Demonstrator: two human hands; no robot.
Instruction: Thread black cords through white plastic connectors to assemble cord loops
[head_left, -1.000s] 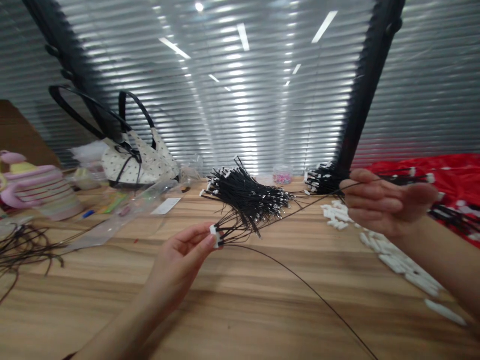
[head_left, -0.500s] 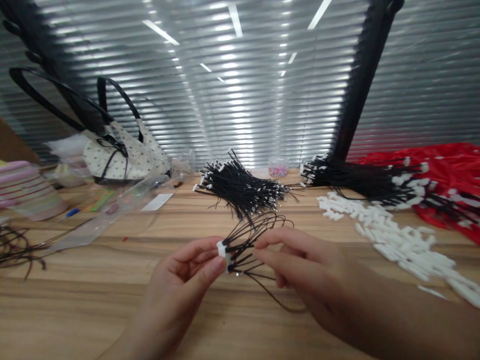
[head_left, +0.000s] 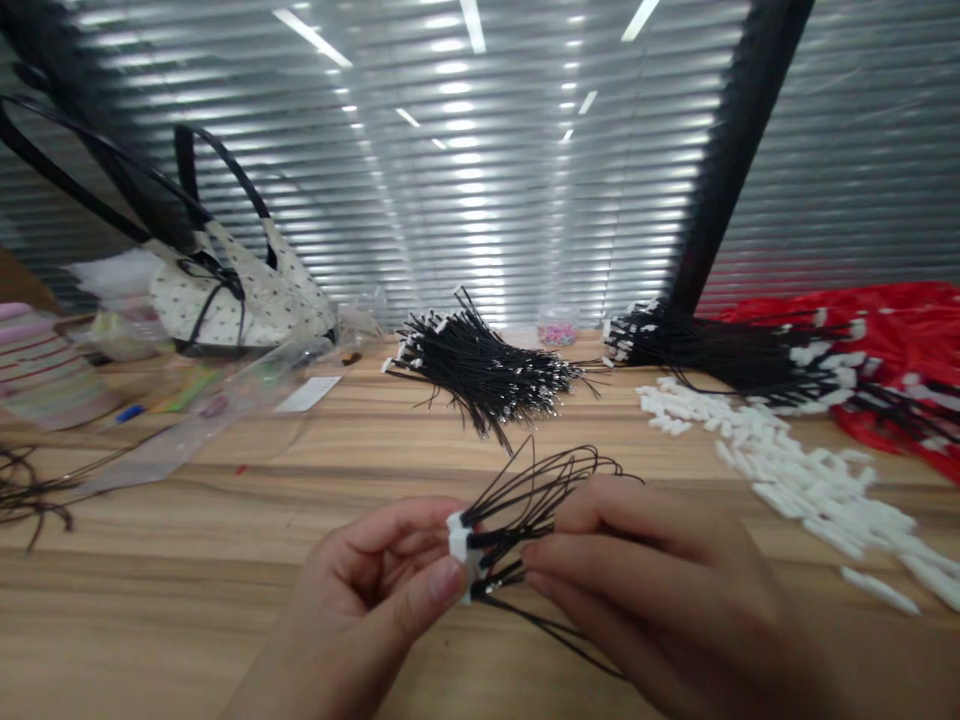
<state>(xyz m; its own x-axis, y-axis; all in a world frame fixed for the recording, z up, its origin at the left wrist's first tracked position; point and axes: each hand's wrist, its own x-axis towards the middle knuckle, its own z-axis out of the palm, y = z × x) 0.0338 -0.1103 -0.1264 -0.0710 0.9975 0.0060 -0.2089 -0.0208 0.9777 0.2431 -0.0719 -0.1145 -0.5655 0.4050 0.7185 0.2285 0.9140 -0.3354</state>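
Between the thumb and fingers of my left hand (head_left: 382, 590) is a white plastic connector (head_left: 459, 540), held near the table's front. Several thin black wires (head_left: 555, 480) run from it to the right in loose loops. My right hand (head_left: 660, 580) pinches in among these wires, a short way from the connector. Its thumb and fingertips are pressed together, and the wires pass behind and between them. Just which strands they grip is partly hidden.
Behind my hands lies a bundle of black wires (head_left: 480, 370) with white ends. More black wires (head_left: 720, 350) rest on red cloth (head_left: 915, 320) at right, beside white plastic pieces (head_left: 817, 480). A spotted bag (head_left: 247, 290), a clear plastic sleeve (head_left: 180, 430) and a striped container (head_left: 45, 370) stand left.
Both hands and the connector sit lower and slightly right in the view. My right fingers have closed further around the wires. The camera has shifted a little.
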